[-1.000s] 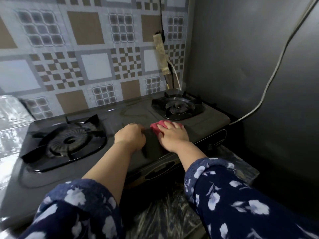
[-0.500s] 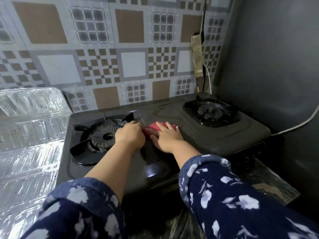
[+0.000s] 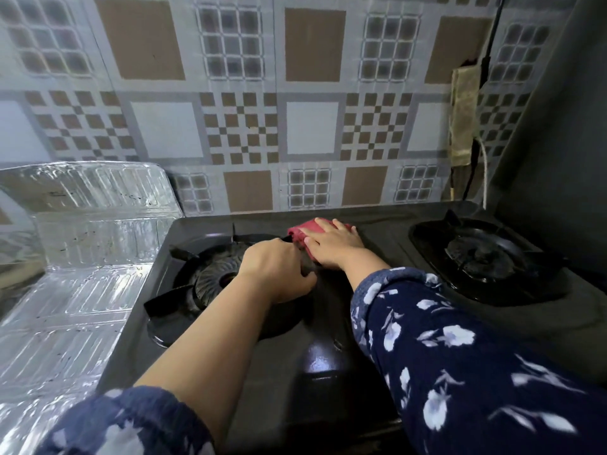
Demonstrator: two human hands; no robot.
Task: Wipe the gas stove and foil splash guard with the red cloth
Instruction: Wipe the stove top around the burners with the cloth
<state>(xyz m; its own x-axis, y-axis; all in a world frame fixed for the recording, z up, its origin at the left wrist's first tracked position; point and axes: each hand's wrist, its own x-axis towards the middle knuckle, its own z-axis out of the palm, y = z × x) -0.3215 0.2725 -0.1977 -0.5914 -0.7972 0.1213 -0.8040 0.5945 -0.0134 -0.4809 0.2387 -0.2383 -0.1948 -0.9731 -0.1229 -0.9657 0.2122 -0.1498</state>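
The folded red cloth (image 3: 299, 234) lies on the flat middle strip of the black two-burner gas stove (image 3: 328, 356), toward its back edge, just right of the left burner. The right hand (image 3: 331, 246) lies flat on top of the cloth with its fingers (image 3: 323, 224) stretched out straight, pressing it against the stove top; only the cloth's left and far ends show from under the palm. The left hand (image 3: 279, 269) sits just beside it, over the right edge of the left burner's black pan support (image 3: 184, 284), with its fingers curled under. It seems to grip one prong of the support, though the knuckles hide the contact, so I cannot tell for sure. Both forearms come out of dark blue sleeves with white flowers (image 3: 460, 356).

The left forearm crosses over the near right part of the left burner and hides it. The right burner (image 3: 483, 257) sits uncovered near the stove's right edge. At the stove's left edge stands the ribbed silver foil splash guard (image 3: 92, 218), folded along the back left corner and running forward along the left side. Behind the stove's back edge is a wall covering patterned in brown, grey and white squares (image 3: 243, 126). A yellowed power strip (image 3: 463, 116) hangs at the back right corner with cables running down from it, next to a plain dark grey side wall (image 3: 565, 142).
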